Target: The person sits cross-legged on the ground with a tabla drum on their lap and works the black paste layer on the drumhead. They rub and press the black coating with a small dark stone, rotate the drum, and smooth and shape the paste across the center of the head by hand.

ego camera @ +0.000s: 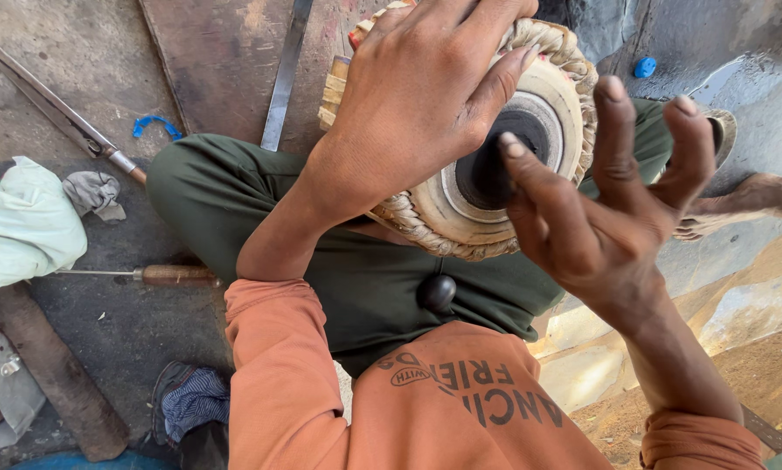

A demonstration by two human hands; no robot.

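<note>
A small hand drum [461,204] with a pale skin, a black round centre patch and a braided rim rests tilted on my lap, on dark green trousers. My left hand [417,96] lies over its upper edge, fingers curled around the braided rim, holding it. My right hand [604,209] hovers at the drum's right side with fingers spread, and one fingertip touches the black patch. A smooth black round stone [436,293] sits on my lap just below the drum.
On the floor to the left lie a wooden-handled pointed tool [178,276], a long metal rod [52,104], a pale green cloth [21,222], a blue ring scrap [156,126] and a thick wooden cylinder [56,374]. A flat metal strip [285,74] lies ahead. My bare foot [743,202] shows at right.
</note>
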